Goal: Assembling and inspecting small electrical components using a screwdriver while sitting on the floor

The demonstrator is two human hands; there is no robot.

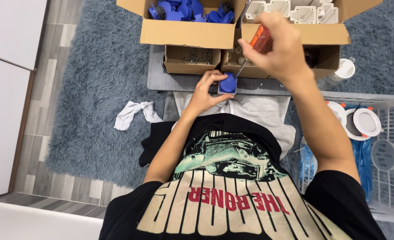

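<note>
Grey plank flooring and a shaggy blue-grey rug (94, 89) carry your low grey work board (179, 82), and the blue part (227, 84) sits at that board's near edge, just above your lap. Your left hand (206, 93) closes around the part from the left, thumb and fingertips pinching its sides and steadying it on the board. Your right hand (275, 44) is fisted tight around the orange handle of a screwdriver (252, 51), held above and to the right of the part; the shaft slants down and left, and its tip meets the part's top face. Your right forearm runs diagonally from the lower right, elbow bent, while your left forearm rises almost straight from your chest.

Room on the board is tight: two small open cartons stand just behind the part, the left small carton (190, 60) holding loose screws, the right small carton (243, 64) partly hidden by your right hand. Behind those, a large box of blue parts (186, 20) and a large box of white parts (295, 18) close off the far side. A white wire basket (383, 155) with round white fittings boxes in your right flank. Open rug lies to your left, with only a crumpled white cloth (132, 114) on it.
</note>
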